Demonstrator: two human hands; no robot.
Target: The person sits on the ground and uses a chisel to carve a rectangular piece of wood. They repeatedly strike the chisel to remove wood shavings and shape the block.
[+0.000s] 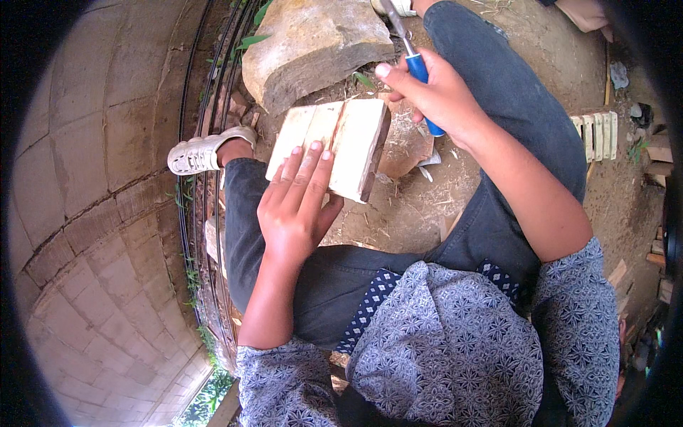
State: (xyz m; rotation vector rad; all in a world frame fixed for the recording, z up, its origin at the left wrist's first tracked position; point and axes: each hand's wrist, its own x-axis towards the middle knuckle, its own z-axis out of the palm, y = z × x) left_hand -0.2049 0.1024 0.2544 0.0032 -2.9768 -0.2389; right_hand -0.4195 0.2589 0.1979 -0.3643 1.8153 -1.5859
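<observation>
My left hand holds a pale square wooden block over the ground between my legs. Its fingers lie across the top face, with the thumb by the near edge. Dark lines run along the wood, and one side is rough and brown. To the right and a little farther off, my right hand is wrapped round the blue handle of a chisel. The metal shaft points up and away, apart from the block. The chisel's tip is cut off at the top of the view.
A large rough stone lies ahead of the block. Wood shavings and a flatter stone are beneath. Dark cables run along a block wall at left. A slatted pale wooden piece rests beyond my right knee.
</observation>
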